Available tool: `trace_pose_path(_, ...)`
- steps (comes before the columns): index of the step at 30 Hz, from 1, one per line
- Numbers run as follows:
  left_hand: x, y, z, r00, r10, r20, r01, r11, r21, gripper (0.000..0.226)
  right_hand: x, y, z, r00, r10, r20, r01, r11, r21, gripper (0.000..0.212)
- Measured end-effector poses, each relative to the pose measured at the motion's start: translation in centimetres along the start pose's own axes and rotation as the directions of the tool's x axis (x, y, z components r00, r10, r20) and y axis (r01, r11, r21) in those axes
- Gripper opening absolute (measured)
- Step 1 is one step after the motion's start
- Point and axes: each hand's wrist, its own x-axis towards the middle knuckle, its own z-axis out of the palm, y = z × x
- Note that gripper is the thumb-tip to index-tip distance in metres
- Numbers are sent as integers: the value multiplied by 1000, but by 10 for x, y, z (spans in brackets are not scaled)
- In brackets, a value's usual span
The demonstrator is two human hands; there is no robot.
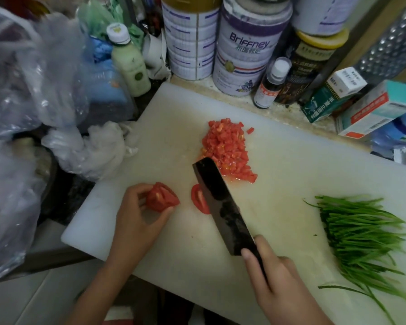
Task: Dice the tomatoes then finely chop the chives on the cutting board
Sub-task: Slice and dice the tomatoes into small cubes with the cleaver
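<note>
A white cutting board [279, 160] fills the middle of the view. On its far middle lies a heap of diced tomato [225, 148]. My left hand [136, 221] grips a tomato chunk [162, 200] near the board's left edge. A thin tomato slice [198, 202] lies flat just right of it, partly under the blade. My right hand [277, 277] grips the handle of a dark cleaver [220, 205], whose blade points away toward the diced heap. A bundle of long green chives [361, 235] lies whole on the board's right side.
Plastic bags [33, 90] crowd the left. Behind the board stand tall tins [244, 50], a pale green bottle [129, 59], a small dark bottle [270, 85] and several cartons [373, 109] at the right. A metal grater [391, 41] leans at the top right.
</note>
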Motion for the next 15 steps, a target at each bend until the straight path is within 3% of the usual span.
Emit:
trace_pose_path(3, 10, 5, 0, 998, 18, 63, -22, 998, 65, 61, 13, 8, -9, 996, -84, 18, 83, 994, 69, 9)
trace_pose_path(6, 8, 12, -1, 992, 77, 105, -99, 967, 233, 65, 18, 18, -14, 992, -124, -17, 125, 989, 82, 15)
trace_pose_path(7, 8, 17, 1, 981, 158, 109, -186, 925, 333, 67, 19, 20, -17, 992, -119, -30, 121, 988, 90, 15)
trace_pose_path(9, 7, 25, 11, 905, 360, 227, -424, 728, 538, 76, 20, 21, -21, 993, -112, -22, 114, 988, 108, 14)
trace_pose_path(11, 10, 30, 25, 840, 407, 359, -542, 601, 587, 83, 20, 26, -22, 994, -108, 13, 106, 987, 120, 10)
trace_pose_path(13, 13, 32, 37, 839, 386, 383, -543, 622, 564, 80, 19, 32, -22, 995, -75, 63, 67, 991, 115, 9)
trace_pose_path(15, 12, 34, 44, 873, 338, 351, -482, 704, 522, 71, 18, 36, -23, 996, -45, 82, 36, 994, 105, 9)
